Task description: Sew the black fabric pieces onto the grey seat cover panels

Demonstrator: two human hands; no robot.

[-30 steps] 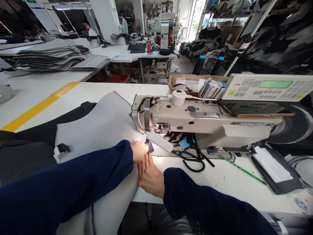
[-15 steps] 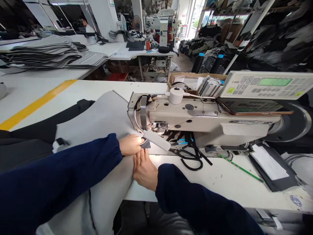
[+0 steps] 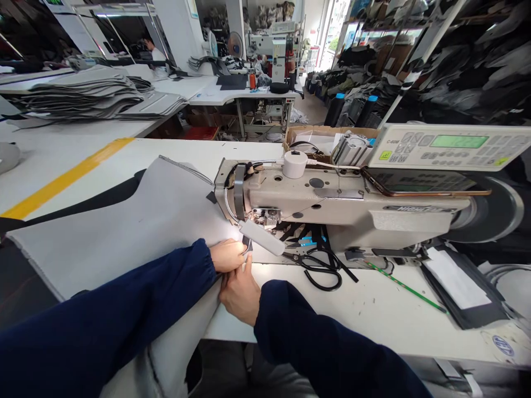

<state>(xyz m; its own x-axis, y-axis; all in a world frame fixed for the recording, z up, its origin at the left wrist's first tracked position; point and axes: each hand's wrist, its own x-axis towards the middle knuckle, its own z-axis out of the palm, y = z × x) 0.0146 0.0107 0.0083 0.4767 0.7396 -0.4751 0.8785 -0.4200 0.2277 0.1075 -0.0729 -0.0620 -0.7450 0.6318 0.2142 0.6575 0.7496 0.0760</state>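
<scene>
A wide grey fabric panel [image 3: 166,215] runs under the head of the sewing machine [image 3: 307,190] and hangs over the front table edge. My left hand [image 3: 227,255] is closed on the panel beside the needle area, its fingers bent together. Just in front, my right hand [image 3: 240,293] grips the panel's edge with curled fingers, its index finger pointing forward. A small dark strip [image 3: 249,246] lies by the fingertips at the needle area. The lamp [image 3: 262,237] partly hides the needle area. Another dark tab [image 3: 211,197] sticks out at the panel's edge behind the machine head.
Black-handled scissors [image 3: 317,265] lie right of my hands, near blue-handled snips [image 3: 309,241]. A green stick [image 3: 406,287] and dark pieces with white paper [image 3: 458,279] lie farther right. A phone [image 3: 418,182] rests on the machine below a control panel [image 3: 452,145]. Stacked grey pieces [image 3: 83,97] stand back left.
The grey panel has moved away from me and spread left over the dark fabric. A dark tab now shows behind the machine head. My right fingers, flat before, have curled, except the index finger.
</scene>
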